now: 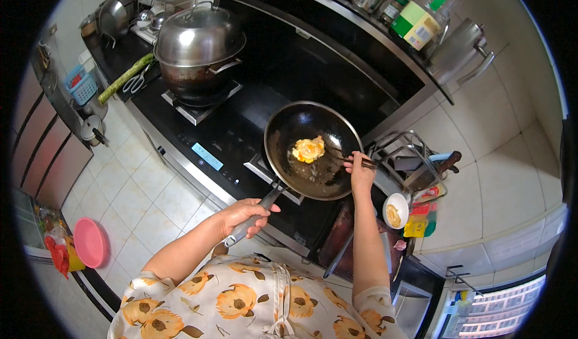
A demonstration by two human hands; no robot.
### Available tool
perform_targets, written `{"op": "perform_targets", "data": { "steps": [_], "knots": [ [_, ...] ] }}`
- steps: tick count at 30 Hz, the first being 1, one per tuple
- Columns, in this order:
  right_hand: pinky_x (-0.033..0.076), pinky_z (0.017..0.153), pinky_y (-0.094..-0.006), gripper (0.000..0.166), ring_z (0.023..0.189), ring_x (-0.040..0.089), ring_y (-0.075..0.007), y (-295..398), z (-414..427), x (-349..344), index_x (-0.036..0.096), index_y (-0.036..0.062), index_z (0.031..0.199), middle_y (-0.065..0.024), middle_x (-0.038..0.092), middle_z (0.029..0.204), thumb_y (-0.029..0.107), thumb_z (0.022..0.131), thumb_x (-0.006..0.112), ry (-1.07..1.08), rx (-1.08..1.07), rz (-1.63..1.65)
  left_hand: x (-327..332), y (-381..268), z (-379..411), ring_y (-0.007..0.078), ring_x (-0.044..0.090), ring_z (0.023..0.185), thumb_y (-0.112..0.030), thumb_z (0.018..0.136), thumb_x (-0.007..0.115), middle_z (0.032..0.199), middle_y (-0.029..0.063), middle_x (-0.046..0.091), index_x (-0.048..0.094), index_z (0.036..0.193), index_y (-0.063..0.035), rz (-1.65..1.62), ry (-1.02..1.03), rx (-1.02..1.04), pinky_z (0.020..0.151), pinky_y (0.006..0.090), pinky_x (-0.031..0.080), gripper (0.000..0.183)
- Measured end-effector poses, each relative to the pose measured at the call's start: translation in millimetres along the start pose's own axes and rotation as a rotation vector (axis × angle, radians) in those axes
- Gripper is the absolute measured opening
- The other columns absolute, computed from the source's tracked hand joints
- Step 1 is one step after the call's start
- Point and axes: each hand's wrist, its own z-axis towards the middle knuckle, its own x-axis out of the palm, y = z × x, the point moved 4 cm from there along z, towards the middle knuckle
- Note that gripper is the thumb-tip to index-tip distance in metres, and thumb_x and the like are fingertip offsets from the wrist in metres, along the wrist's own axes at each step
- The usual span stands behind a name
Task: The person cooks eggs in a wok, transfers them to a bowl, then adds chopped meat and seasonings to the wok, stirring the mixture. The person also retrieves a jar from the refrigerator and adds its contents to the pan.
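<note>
My left hand grips the grey handle of a dark wok, whose bowl is over the right burner of the black gas hob. In the wok lies a clump of yellow-and-white egg, left of its middle, with a little liquid below it. My right hand is at the wok's right rim and holds dark chopsticks that reach in over the pan, their tips to the right of the egg. A white bowl with some tan food in it stands to the right of my right forearm.
A large lidded steel pot stands on the left burner. Kitchen scissors and a long green vegetable lie left of it. A metal knife rack stands on the right. Below it, a cleaver rests on a cutting board.
</note>
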Motion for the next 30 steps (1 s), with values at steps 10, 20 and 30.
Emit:
{"op": "perform_targets", "data": {
  "steps": [10, 20, 30],
  "knots": [
    [0.055, 0.057, -0.0282, 0.027, 0.070, 0.066, -0.0232, -9, 15, 12, 0.057, -0.0080, 0.099, -0.0172, 0.062, 0.090, 0.017, 0.091, 0.051, 0.018, 0.215, 0.156, 4, -1, -2, 0.0106, 0.045, 0.036, -0.007, 0.086, 0.049, 0.057, 0.0031, 0.048, 0.050, 0.112, -0.0015, -0.044, -0.014, 0.005, 0.032, 0.0232, 0.040, 0.027],
    [0.055, 0.062, -0.0284, 0.027, 0.075, 0.067, -0.0240, 1, 3, 12, 0.054, -0.0087, 0.100, -0.0177, 0.062, 0.093, 0.016, 0.092, 0.047, 0.126, -0.010, 0.105, 1, 1, 0, 0.0093, 0.044, 0.037, -0.011, 0.086, 0.051, 0.056, 0.0015, 0.046, 0.049, 0.113, -0.0046, -0.002, 0.002, 0.007, 0.033, 0.0236, 0.039, 0.028],
    [0.053, 0.064, -0.0262, 0.018, 0.073, 0.067, -0.0195, 36, -8, 2, 0.060, -0.0065, 0.090, -0.0102, 0.061, 0.085, 0.009, 0.089, 0.052, 0.141, -0.302, -0.128, 0, 2, 0, 0.0091, 0.044, 0.038, -0.011, 0.086, 0.051, 0.057, 0.0010, 0.046, 0.049, 0.114, -0.0051, -0.004, 0.011, 0.002, 0.034, 0.0228, 0.039, 0.029]
  ]
}}
